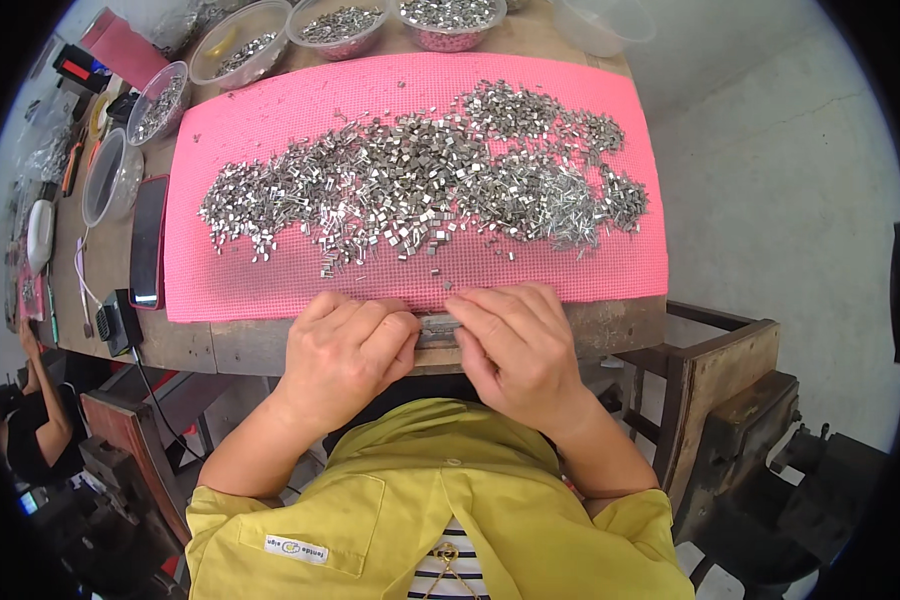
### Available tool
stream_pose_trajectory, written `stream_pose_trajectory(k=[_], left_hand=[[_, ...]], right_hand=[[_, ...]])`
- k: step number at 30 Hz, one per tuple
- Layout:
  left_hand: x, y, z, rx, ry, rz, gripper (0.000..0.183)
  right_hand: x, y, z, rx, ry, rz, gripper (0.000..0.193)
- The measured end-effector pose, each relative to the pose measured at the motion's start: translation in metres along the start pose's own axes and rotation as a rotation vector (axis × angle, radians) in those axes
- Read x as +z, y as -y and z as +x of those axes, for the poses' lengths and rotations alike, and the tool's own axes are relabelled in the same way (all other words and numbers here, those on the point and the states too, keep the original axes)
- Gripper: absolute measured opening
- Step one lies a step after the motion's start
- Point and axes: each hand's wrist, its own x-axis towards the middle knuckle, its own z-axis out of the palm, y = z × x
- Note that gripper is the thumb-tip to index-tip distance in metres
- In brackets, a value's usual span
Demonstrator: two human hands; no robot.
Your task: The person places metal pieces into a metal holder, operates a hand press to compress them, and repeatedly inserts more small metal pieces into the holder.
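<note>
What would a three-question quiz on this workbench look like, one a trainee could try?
1. Multiple choice: what colour is the mat under the loose metal pieces? A) green B) pink C) black
2. True or false: the dark phone lies to the left of the mat.
3. Fill in: the left hand and right hand are at the mat's ____ edge, as seen from the person (near or far).

Key: 1. B; 2. true; 3. near

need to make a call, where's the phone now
In the head view, the phone is at left on the table, beside the left edge of the mat.
</note>
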Motion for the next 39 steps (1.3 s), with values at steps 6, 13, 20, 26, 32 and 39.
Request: stream_pose_trajectory(k=[6,13,20,26,32,39], left_hand=[[-0.001,-0.002,-0.003,0.024,-0.003,0.089,0.019],[-0.006,-0.011,-0.003,0.068,0.058,0.216,0.020],[-0.027,0.027,-0.018,-0.176,-0.190,0.173,0.021],[-0.022,0.037,-0.020,-0.602,-0.201,0.112,0.012],[-0.006,0.039,-0.019,-0.447,-0.238,0.189,0.014],[-0.001,0.039,-0.024,-0.380,-0.267,0.251,0.013]], right_hand=[[-0.008,-0.007,0.000,0.002,-0.039,-0.020,0.040],[-0.002,-0.009,-0.004,-0.013,-0.060,0.007,0.041],[-0.001,-0.001,0.005,0.001,-0.052,-0.017,0.034],[0.016,0.000,0.028,-0.011,0.038,-0.060,0.024],[0.052,0.000,0.059,-0.033,0.078,-0.170,0.019],[0.060,0.003,0.070,-0.154,0.085,-0.332,0.007]])
